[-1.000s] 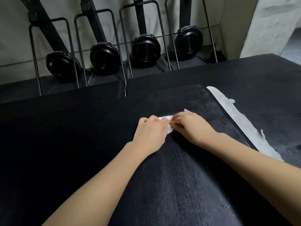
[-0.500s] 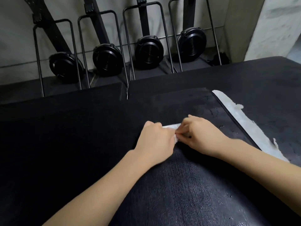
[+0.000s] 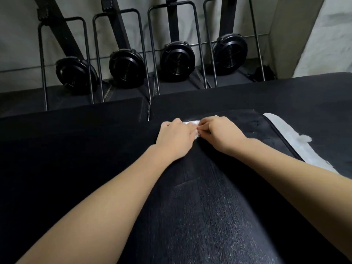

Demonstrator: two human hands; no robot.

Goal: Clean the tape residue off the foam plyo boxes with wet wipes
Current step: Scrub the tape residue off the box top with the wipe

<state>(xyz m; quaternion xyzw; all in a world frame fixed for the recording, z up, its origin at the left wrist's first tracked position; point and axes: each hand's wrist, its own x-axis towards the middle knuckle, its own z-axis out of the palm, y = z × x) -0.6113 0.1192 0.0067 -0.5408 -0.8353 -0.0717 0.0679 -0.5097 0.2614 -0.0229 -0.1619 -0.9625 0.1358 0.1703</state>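
Head view, single frame. Work surface: black foam plyo box (image 3: 200, 216), textured top, faint sheen on the part nearest the camera.

Left to right:

Left hand (image 3: 174, 136), palm down on the box top near its far edge. Fingers curled and bunched together over the left end of a white wet wipe (image 3: 192, 123); fingertips hidden under the knuckles, so I cannot tell exactly how they grip it. The forearm runs in from the lower left.

The wipe lies crumpled between the two hands, close to the far edge of the box top. Only a small white strip shows above the knuckles, plus a scrap between the hands.

Right hand (image 3: 222, 134), just beside the left, almost touching it. Thumb and forefinger pressed together, pinching the right end of the wipe; other fingers folded in. The forearm enters from the right edge.

Right of the hands: a seam along the right edge of the box top, then a long ragged strip of whitish tape residue (image 3: 297, 138) on the adjoining black surface, running diagonally toward the near right.

Beyond the far edge: four black round fan-like units (image 3: 177, 60) in a row on the floor, each in a thin metal frame, against a pale wall.
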